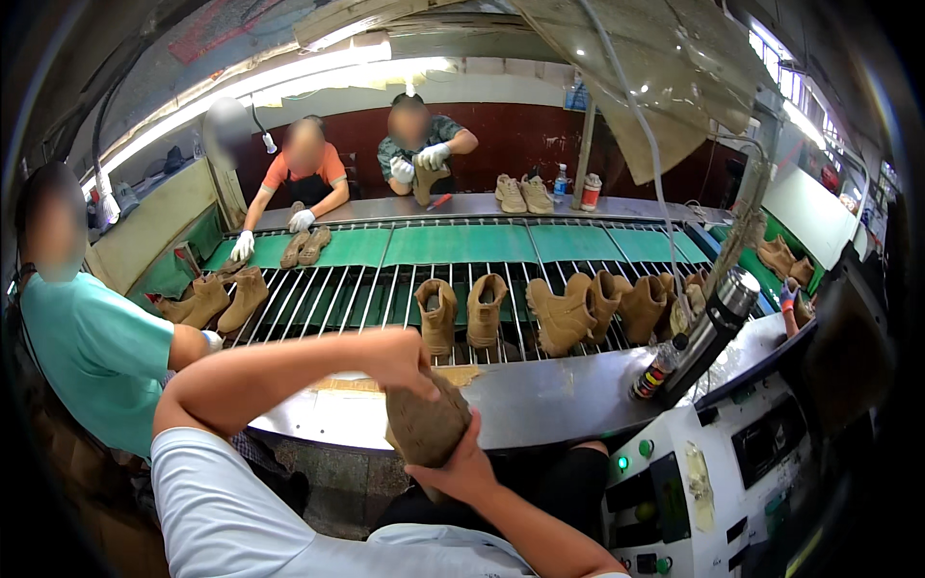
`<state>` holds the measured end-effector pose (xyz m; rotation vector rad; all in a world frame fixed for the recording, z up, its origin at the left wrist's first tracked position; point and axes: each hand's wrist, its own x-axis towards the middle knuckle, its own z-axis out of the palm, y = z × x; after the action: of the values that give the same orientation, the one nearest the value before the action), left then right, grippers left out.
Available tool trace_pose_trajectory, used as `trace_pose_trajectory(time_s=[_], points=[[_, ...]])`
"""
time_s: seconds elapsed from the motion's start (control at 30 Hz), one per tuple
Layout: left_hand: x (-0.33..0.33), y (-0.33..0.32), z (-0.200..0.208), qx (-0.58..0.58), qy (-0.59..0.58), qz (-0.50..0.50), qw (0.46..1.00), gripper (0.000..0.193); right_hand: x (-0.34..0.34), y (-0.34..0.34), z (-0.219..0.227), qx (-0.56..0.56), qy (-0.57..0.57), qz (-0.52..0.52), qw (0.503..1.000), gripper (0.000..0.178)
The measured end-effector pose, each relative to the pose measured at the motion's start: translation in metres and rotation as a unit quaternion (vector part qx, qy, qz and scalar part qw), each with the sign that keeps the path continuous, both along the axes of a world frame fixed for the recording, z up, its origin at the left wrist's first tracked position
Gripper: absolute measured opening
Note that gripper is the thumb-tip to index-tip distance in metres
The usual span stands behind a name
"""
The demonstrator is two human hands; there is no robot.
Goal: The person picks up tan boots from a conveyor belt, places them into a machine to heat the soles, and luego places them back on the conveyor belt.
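nearest to the camera is the person's own white shirt, and from it two bare arms go to one brown boot. the boot is in the air, at the front edge of the metal tabletop and above the lap, probably because there it can be turned freely and looked at from close. its face toward the camera seems to be the sole. the right hand is clamped on the near part, with the thumb laid over the side, so i judge that this grip carries most of the weight. the left hand has its fingers bent against the far end, maybe to steady it (if this grip is really closed on the boot, i cannot tell, because the fingertips are hidden).

behind the tabletop, other boots stand on the barred rack, near enough, i think, for easy reach. flask and bottle are placed together at the right, which leaves room for the arms. across the rack, a co-worker's white glove holds one more shoe.
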<state>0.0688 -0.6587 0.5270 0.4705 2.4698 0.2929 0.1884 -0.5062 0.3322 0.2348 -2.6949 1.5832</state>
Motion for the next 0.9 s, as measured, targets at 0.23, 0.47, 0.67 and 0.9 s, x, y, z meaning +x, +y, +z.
trace_pose_trajectory(time_s=[0.23,0.47,0.67,0.9], points=[[0.034,0.031,-0.077,0.369,-0.089,0.100,0.920,0.035,0.055,0.072,-0.035,-0.108,0.040,-0.082,0.990,0.130],[0.056,0.057,-0.130,0.487,-0.127,0.077,0.861,0.023,0.080,0.166,-0.039,-0.575,-0.010,-0.196,0.794,0.090],[0.086,0.089,-0.151,0.527,-0.353,-0.055,0.771,0.041,0.117,0.189,-0.032,-0.731,-0.081,-0.131,0.665,0.070],[0.114,0.135,-0.169,0.497,-0.411,0.014,0.764,0.045,0.130,0.200,-0.049,-0.656,-0.079,-0.270,0.700,0.055]])
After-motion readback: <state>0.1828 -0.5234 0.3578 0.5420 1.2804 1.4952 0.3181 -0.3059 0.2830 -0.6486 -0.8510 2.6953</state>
